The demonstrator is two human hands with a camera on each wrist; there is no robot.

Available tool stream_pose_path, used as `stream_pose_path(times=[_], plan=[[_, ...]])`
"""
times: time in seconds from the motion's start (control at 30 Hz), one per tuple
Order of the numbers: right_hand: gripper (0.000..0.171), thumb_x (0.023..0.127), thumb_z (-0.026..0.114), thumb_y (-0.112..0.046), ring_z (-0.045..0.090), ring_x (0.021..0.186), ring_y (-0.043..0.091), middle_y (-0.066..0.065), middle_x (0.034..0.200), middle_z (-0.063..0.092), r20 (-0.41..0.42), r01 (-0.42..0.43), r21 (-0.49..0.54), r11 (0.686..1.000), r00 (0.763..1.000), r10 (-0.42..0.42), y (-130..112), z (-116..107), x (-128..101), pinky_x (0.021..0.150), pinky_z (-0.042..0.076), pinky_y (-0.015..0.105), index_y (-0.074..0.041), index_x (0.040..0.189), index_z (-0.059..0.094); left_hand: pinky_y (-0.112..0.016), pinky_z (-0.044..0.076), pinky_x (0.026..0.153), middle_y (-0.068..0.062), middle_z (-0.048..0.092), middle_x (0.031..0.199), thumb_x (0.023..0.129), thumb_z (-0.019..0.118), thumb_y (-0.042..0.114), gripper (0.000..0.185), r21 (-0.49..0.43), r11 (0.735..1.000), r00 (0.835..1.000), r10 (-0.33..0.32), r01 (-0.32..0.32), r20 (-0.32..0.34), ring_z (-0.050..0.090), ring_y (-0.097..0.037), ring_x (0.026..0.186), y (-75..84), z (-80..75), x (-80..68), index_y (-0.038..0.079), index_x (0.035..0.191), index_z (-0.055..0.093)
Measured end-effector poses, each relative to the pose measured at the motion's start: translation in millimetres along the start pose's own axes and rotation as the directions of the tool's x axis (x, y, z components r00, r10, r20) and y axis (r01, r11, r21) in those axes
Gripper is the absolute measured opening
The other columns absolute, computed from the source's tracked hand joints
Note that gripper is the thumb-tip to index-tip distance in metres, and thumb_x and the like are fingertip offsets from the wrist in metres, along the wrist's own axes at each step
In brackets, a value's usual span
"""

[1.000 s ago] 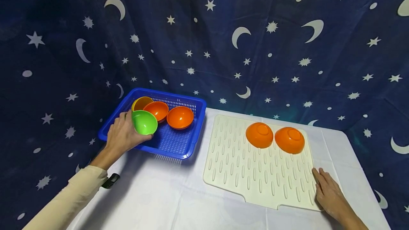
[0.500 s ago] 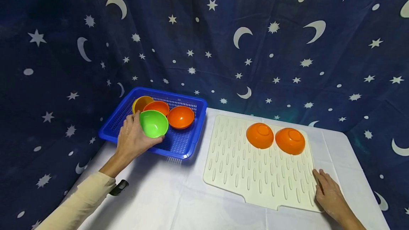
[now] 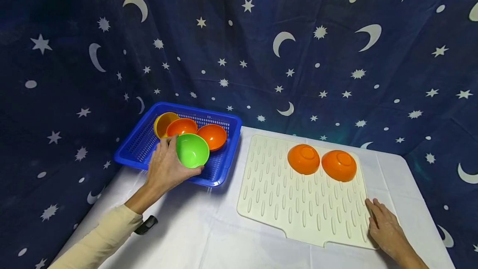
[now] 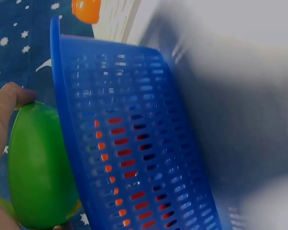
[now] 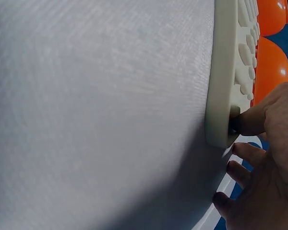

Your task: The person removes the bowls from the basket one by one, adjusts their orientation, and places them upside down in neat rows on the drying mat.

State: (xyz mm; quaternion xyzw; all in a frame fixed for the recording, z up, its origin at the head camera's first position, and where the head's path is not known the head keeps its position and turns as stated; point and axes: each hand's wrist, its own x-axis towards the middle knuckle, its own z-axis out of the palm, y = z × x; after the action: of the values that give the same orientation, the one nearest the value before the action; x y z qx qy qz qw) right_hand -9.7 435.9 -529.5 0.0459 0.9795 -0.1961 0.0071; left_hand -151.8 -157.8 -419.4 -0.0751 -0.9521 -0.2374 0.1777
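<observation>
My left hand [image 3: 166, 165] grips a green bowl [image 3: 192, 150] by its rim and holds it tilted above the front right part of the blue basket [image 3: 139, 142]. The left wrist view shows the same green bowl [image 4: 38, 167] against my thumb, beside the basket's perforated wall [image 4: 134, 143]. Two orange bowls [image 3: 182, 126] and a yellow one [image 3: 163, 122] lie in the basket. My right hand [image 3: 384, 225] rests flat with straight fingers on the near right corner of the cream drying mat [image 3: 298, 202]; its thumb [image 5: 252, 120] presses the mat's edge [image 5: 225, 72].
Two orange bowls [image 3: 303, 158] [image 3: 338, 164] lie upside down at the far end of the mat. A white cloth [image 3: 209, 235] covers the table. A dark blue curtain [image 3: 261, 53] with stars and moons hangs close behind and to the left.
My left hand has carried the green bowl to the right and a little toward me, from the basket's left side to above its front right. The right hand stays on the mat.
</observation>
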Motion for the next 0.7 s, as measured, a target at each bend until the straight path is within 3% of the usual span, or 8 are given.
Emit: stream_pose_path(times=[0.3,0.7], plan=[[0.05,0.103,0.039,-0.006,0.016,0.138,0.062,0.042,0.148,0.022,0.011,-0.016,-0.007,1.0,1.0,0.016,2,1,0,0.107,0.014,0.074,0.013,0.148,0.029,-0.057,0.048,0.082,-0.025,0.049,0.126,0.051,0.092,0.057,0.123,-0.012,0.999,0.999,0.045,-0.045,0.006,0.053,-0.044,0.101,11.2,4.2,-8.8,-0.003,0.146,0.043],[0.049,0.102,0.04,-0.004,0.018,0.136,0.062,0.044,0.146,0.024,-0.008,0.006,-0.012,1.0,1.0,-0.006,1,3,-1,0.11,0.013,0.072,0.016,0.146,0.03,-0.056,0.047,0.083,-0.02,0.05,0.124,0.05,0.09,0.062,0.124,-0.018,0.993,0.994,0.113,-0.113,0.01,0.052,-0.038,0.103,29.3,6.2,-10.0,-0.002,0.146,0.044]])
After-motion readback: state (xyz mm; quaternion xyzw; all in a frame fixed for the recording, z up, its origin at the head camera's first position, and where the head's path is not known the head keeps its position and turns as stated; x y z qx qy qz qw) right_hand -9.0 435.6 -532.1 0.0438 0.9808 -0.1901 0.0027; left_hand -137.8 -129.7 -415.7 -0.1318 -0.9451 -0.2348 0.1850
